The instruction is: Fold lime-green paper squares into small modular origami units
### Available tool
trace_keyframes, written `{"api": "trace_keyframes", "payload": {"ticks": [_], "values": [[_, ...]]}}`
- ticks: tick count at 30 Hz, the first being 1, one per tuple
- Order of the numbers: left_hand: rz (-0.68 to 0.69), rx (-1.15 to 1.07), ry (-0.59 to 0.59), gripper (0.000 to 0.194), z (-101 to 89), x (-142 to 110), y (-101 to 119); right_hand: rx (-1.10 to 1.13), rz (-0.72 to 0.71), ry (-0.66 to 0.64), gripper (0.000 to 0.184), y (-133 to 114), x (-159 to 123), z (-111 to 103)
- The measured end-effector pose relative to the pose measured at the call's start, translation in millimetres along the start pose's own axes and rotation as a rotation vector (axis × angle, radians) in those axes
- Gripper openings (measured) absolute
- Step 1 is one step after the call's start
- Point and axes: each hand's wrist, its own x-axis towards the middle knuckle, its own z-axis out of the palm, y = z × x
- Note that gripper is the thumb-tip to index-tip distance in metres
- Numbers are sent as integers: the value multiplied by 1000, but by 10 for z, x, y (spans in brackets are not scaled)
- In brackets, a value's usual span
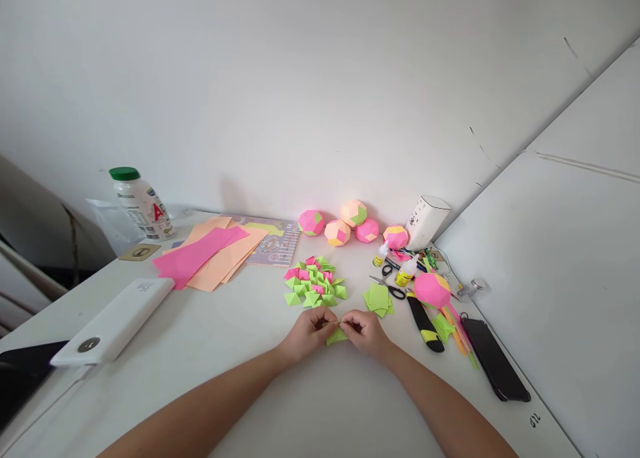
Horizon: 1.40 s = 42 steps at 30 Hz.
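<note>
A small green piece of paper (337,337) is pinched between my two hands just above the white table. My left hand (311,331) has its thumb and fingers closed on the paper's left side. On the other side, my right hand (366,333) grips it the same way, the fingertips of both hands nearly meeting. Whether the paper is folded there is partly hidden by the fingers. Just beyond lies a pile of folded green and pink paper pieces (313,286). A stack of flat green paper squares (379,299) rests beyond my right hand.
Several paper balls (337,233) line the wall. Scissors (395,290), a glue bottle (406,271), a box cutter (426,325) and a phone (494,358) lie right. Left are coloured sheets (200,255), a white power bank (117,318) and a green-capped bottle (143,208).
</note>
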Motion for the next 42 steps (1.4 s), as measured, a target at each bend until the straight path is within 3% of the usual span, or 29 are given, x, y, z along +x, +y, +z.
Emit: {"api": "trace_keyframes", "payload": {"ticks": [16,24,34,42], "values": [[46,32,-11,16,-21,10,-2,19,9,-113,11,26,-4,-4],[1,-45,-56,19,-2,-5,-3,103,43,-71,11,-70,7,-18],[-71,-127,-25,29,-16,11,71,224,157,-79,11,-60,6,-61],[-102,-126,19,34,-27,10,154,245,134,-71,15,-10,4,-48]]}}
